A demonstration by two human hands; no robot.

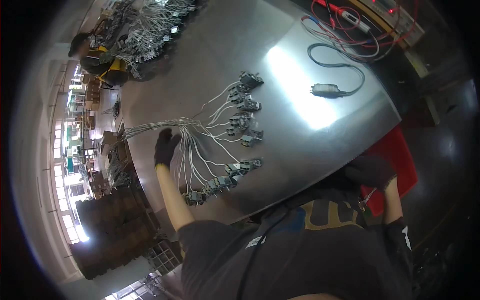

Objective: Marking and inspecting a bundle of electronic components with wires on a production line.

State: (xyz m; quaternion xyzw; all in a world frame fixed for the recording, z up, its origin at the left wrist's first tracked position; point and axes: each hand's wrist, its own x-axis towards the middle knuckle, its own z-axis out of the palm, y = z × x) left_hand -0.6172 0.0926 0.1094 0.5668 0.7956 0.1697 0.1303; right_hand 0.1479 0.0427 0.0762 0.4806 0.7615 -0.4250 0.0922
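My left hand [167, 146], in a dark glove, rests on the metal table beside a fanned bundle of white wires [170, 123]. Its thumb and fingers look apart, with nothing seen between them. Each wire leads to a small dark block-shaped connector; several of these connectors [218, 185] lie in an arc on the table, from near my body up to the middle. My right hand [372, 172], gloved too, is beyond the table's right front edge, above a red bin [400, 162]. Its fingers are lost in shadow. Short pale wires [369, 196] show just below it.
A grey cable with a plug [327, 90] lies at the right of the table [320, 150], near a red and white pen-like tool [350, 19] and tangled leads. A large heap of wires [155, 30] covers the far left, where another person [102, 62] is. Brown cardboard [115, 227] stands at left.
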